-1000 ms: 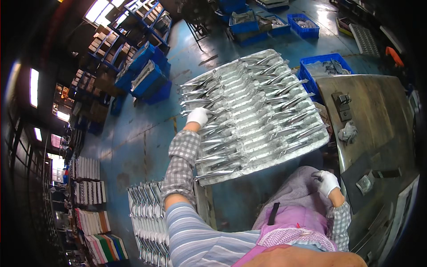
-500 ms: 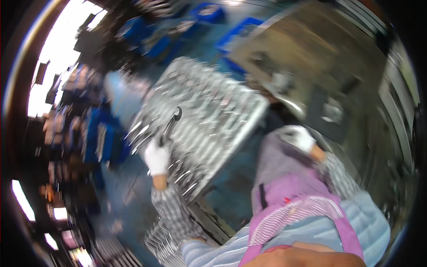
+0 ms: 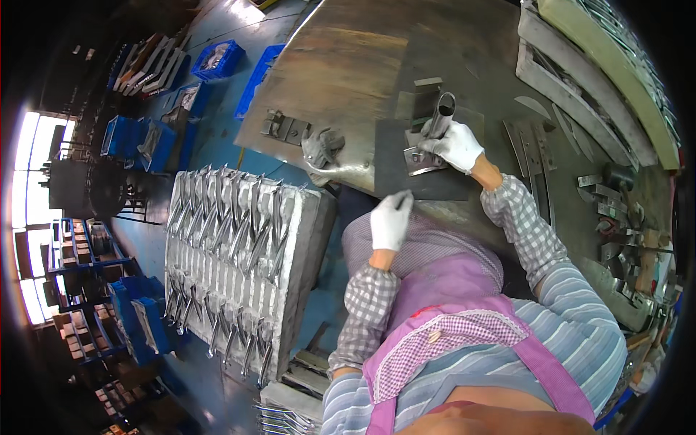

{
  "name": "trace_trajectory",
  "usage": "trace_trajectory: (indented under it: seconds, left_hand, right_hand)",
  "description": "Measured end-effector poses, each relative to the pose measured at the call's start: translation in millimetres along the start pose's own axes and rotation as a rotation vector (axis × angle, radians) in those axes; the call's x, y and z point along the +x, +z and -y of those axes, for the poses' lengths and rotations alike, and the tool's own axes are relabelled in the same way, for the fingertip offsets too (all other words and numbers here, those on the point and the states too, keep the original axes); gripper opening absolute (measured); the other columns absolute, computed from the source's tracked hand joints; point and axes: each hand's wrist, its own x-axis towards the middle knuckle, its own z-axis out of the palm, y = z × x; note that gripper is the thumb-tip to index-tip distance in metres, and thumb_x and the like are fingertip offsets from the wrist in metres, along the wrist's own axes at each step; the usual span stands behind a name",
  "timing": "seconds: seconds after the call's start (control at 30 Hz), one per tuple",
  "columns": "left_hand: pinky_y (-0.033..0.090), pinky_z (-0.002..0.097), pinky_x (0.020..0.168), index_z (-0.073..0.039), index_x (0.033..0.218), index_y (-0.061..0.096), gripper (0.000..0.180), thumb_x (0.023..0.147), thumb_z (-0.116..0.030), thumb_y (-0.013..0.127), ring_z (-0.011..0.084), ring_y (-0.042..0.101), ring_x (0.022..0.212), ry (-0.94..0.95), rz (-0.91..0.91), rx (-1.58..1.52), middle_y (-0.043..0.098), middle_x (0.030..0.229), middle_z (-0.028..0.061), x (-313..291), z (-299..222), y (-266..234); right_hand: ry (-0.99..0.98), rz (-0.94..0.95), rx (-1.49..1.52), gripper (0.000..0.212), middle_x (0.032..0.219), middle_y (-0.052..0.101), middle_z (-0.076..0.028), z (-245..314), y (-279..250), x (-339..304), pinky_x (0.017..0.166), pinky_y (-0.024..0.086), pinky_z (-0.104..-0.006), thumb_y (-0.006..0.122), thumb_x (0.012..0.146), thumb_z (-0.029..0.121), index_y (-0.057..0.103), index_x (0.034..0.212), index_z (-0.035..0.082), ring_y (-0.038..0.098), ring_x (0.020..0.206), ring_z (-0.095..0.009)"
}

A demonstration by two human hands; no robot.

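The white-gloved right hand (image 3: 454,146), grip closed, holds a shiny tubular silver metal piece (image 3: 437,122) over the brown bench (image 3: 348,65) at one o'clock; long silvery metal pieces (image 3: 277,217) lie at eight, whether done or remaining unclear, and the white-gloved left hand's (image 3: 391,221) grip I cannot tell

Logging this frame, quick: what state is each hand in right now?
Left hand: nothing seen in it; open or closed, cannot tell.
Right hand: closed, holding a metal part.
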Motion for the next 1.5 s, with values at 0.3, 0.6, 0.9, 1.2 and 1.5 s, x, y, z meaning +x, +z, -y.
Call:
trace_trajectory:
  seconds: [0.3,0.6,0.9,1.2,1.5]
  left_hand:
    - [0.054,0.0308,0.074,-0.001,0.101,0.073,0.028,0.086,-0.025,0.078,0.0189,0.070,0.080,0.254,-0.236,0.334,0.074,0.087,0.0119,72,-25,34]
    - [0.049,0.0261,0.064,0.001,0.088,0.070,0.035,0.077,-0.028,0.086,0.0093,0.058,0.064,-0.109,-0.094,0.132,0.066,0.071,0.0041,82,-15,37]
    - [0.049,0.0263,0.067,0.000,0.088,0.069,0.033,0.079,-0.028,0.084,0.0091,0.058,0.067,-0.158,-0.065,0.059,0.066,0.072,0.0050,82,-11,33]
    - [0.053,0.0379,0.073,-0.002,0.089,0.071,0.041,0.077,-0.040,0.082,0.0290,0.067,0.077,-0.144,-0.075,0.193,0.070,0.082,0.0149,82,-21,32]
    - [0.053,0.0406,0.075,-0.003,0.088,0.070,0.041,0.077,-0.041,0.082,0.0313,0.067,0.080,-0.129,-0.042,0.236,0.068,0.084,0.0151,78,-20,42]
  right_hand:
    - [-0.093,-0.138,0.620,0.036,0.114,0.070,-0.009,-59,5,-16,0.088,0.054,-0.0291,0.073,0.087,0.005,0.068,0.123,0.001,0.069,0.097,-0.018]
    - [-0.339,-0.352,0.192,0.037,0.112,0.071,-0.008,-91,25,-30,0.090,0.055,-0.0344,0.084,0.075,0.011,0.074,0.110,0.008,0.069,0.101,-0.026]
    - [-0.395,-0.385,0.068,0.027,0.112,0.069,-0.002,-94,29,-33,0.085,0.056,-0.0349,0.084,0.073,0.016,0.076,0.098,0.013,0.067,0.102,-0.025]
    - [-0.399,-0.408,0.020,0.019,0.112,0.068,-0.001,-86,30,-30,0.082,0.056,-0.0361,0.081,0.075,0.014,0.075,0.093,0.013,0.066,0.100,-0.024]
    - [-0.282,-0.399,0.211,0.023,0.098,0.071,-0.009,-96,31,-28,0.085,0.054,-0.0342,0.079,0.078,0.007,0.075,0.101,0.008,0.068,0.094,-0.025]
